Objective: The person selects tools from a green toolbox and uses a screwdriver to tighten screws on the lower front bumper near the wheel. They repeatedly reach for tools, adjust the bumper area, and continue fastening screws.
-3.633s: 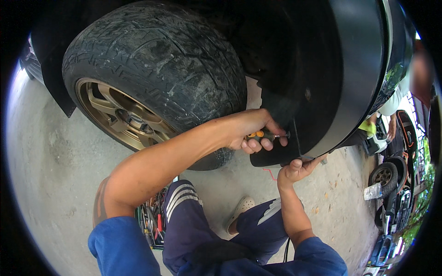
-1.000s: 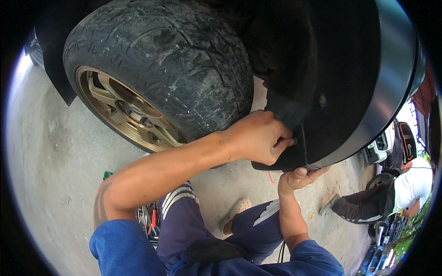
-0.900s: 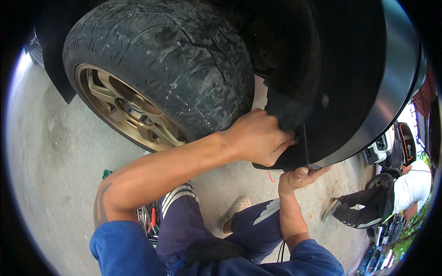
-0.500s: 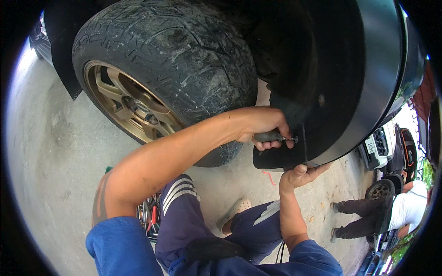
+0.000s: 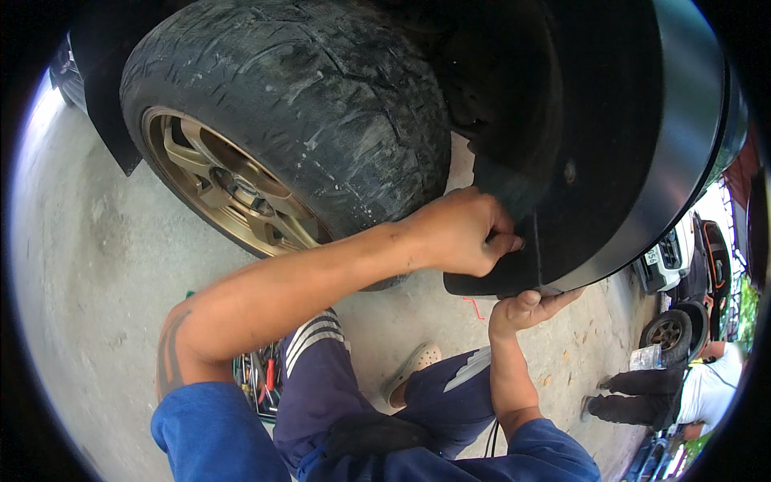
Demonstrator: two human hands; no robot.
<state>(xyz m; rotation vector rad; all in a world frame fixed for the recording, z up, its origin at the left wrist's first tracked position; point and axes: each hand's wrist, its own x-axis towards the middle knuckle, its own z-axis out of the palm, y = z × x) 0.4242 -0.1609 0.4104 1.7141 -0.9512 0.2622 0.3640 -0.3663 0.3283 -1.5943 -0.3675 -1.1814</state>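
Working at the lower corner of a black curved wheel-arch liner (image 5: 554, 213)

Curling its fingers closed, the bare left hand (image 5: 472, 234) brings thumb and forefinger up to the liner's face, just beside a thin pale seam (image 5: 537, 245) that runs down to the lower edge. What lies inside that fist is hidden, so what it grips cannot be told. Below, the bare right hand (image 5: 520, 312) is turned palm up, thumb apart, its fingers stretched out loosely along the underside of the liner's lower edge where it meets the dark grey, smooth bumper (image 5: 691, 136).

Next to the liner's left edge stands a dusty black rubber tyre (image 5: 313, 128) on a bronze multi-spoke wheel (image 5: 221, 189). Under the liner's bottom edge, a thin bent red piece (image 5: 475, 307) lies on the grey concrete floor (image 5: 104, 265). A jumble of metal hand tools (image 5: 255, 384), one of them red-handled, sits beside the wearer's striped trouser leg (image 5: 309, 386). Toward the floor's right edge, a co-worker in a white top (image 5: 711, 390) bends near a loose dark wheel (image 5: 668, 333).
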